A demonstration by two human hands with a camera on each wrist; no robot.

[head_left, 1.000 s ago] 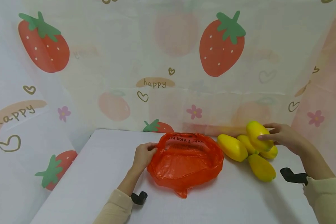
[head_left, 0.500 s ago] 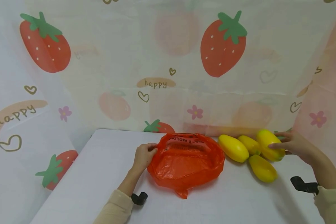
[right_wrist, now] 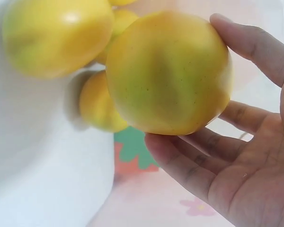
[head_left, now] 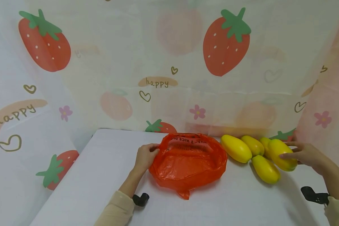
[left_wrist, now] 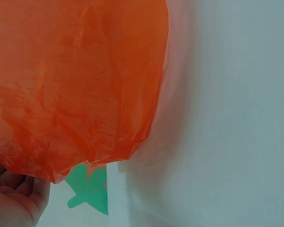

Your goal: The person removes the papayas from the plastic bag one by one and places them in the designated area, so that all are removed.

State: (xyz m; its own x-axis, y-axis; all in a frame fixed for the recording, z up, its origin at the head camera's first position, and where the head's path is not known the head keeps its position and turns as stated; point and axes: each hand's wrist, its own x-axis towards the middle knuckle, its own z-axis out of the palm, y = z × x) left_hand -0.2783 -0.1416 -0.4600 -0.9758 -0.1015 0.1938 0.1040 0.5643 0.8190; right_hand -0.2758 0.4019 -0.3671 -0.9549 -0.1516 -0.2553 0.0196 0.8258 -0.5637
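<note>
My left hand [head_left: 145, 158] pinches the left rim of a red plastic bag [head_left: 186, 185], which stands with its mouth spread wide and printed letters on its inner back wall. In the left wrist view the orange-red bag side [left_wrist: 80, 85] fills the upper left, with the curled fingers below it. My right hand [head_left: 308, 155] grips a yellow papaya [head_left: 282, 155] between thumb and fingers. The right wrist view shows the greenish end of this papaya [right_wrist: 168, 75] between the fingertips. Beside it lie several more yellow papayas, among them one at the front [head_left: 265, 169] and one next to the bag [head_left: 235, 149].
A white table [head_left: 101, 194] lies under everything. Behind it and at both sides hangs a pale curtain [head_left: 124, 62] printed with strawberries, hearts and flowers. Small black wrist cameras sit on the left [head_left: 140, 199] and right [head_left: 313, 195] wrists.
My right hand has carried the gripped papaya to the right and down, from above the group to its right end. The left hand keeps its hold on the bag, which has stayed put.
</note>
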